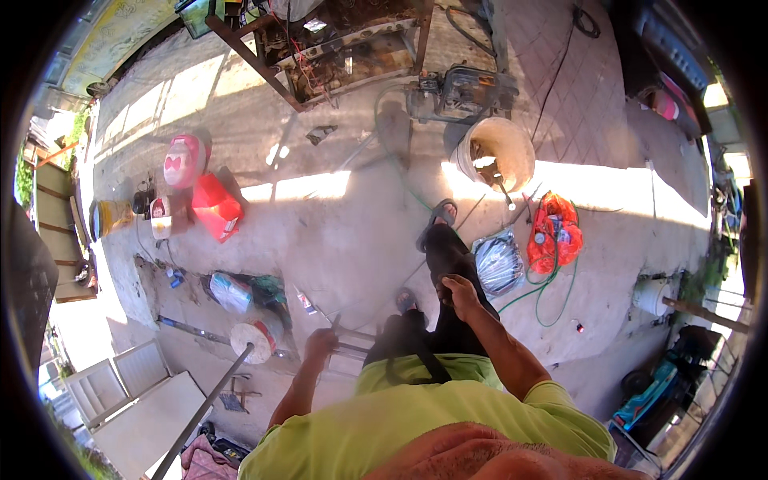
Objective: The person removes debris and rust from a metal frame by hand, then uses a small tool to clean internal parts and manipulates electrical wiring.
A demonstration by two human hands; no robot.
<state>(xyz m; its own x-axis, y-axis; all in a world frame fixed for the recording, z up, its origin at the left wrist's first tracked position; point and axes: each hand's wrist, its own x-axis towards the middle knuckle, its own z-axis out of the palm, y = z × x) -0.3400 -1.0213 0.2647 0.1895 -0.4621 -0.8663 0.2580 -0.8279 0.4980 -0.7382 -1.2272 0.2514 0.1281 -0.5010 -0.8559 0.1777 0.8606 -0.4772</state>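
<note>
Left grip at the near end of a thin grey metal-bar frame, low beside the person's left leg; cannot tell if fingers are wrapped around it or just against it. Right grip on the right leg of the black trousers, fingers partly curled; cannot tell if it holds cloth. Grey concrete floor underfoot. Right of the leg: clear-plastic-wrapped flat pack, then bright red plastic bag, thin green hose looping near both. Off-white round bucket beyond them, dark motor-like machine just behind. Left side: red plastic container near pink plastic jug.
</note>
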